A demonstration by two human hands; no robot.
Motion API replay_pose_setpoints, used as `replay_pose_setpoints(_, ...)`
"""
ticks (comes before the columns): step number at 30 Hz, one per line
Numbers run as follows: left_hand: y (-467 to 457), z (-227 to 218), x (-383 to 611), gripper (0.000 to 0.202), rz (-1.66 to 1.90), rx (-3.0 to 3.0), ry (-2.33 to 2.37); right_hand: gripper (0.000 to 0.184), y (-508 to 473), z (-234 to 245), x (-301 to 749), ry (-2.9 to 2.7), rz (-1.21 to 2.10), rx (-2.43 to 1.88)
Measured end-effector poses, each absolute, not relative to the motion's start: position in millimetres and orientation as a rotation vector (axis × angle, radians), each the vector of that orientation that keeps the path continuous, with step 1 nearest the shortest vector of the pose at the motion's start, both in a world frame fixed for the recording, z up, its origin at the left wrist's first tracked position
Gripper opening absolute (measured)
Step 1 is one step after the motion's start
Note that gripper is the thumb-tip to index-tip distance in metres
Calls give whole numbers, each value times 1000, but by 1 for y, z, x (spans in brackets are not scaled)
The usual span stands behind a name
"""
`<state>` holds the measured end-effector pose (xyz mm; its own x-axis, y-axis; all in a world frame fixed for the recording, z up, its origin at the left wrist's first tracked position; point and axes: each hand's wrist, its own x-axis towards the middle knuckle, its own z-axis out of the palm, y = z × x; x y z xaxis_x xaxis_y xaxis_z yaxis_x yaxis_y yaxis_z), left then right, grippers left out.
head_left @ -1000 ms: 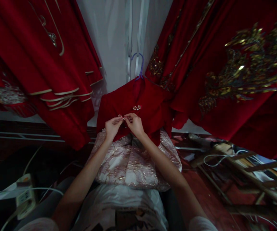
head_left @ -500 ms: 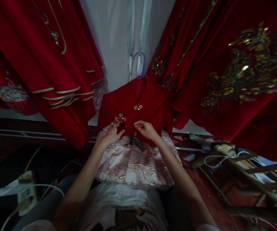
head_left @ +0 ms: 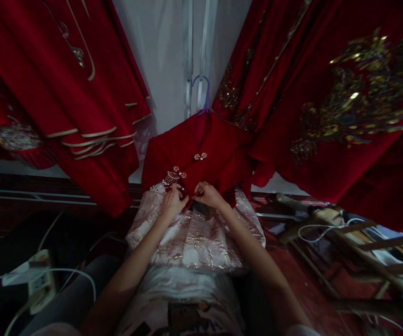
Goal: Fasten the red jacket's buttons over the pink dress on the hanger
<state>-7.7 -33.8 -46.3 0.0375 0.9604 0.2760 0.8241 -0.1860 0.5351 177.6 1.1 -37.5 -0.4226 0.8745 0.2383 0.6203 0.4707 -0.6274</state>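
Observation:
A red jacket with beaded flower ornaments hangs from a purple hanger in front of me. Below it spreads a pale pink skirt with shiny patterned fabric, reaching my lap. My left hand is closed on the jacket's lower front edge, just under a tasselled bead ornament. Close beside it, my right hand pinches the other front edge, thumb and fingers together. The fingertips hide whatever small fastener may be between them.
Long red garments hang at the left, and a red garment with gold sequins hangs at the right. A power strip with cables lies low left. Wooden stool-like frames and a white cable stand at the right.
Both hands have moved down to the jacket's lower front edge and nearer each other. The right fingers now pinch the cloth, and the tasselled ornament shows more fully.

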Motion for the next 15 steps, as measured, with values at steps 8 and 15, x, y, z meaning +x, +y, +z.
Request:
replay_pose_setpoints(8,-43,-57,-9,22,1211,2070,1688,23,4,-49,171,-2081,742,-1105)
replay_pose_setpoints(15,-40,-59,-12,18,1223,2003,1569,9,2,-30,181,-2042,1005,-1124)
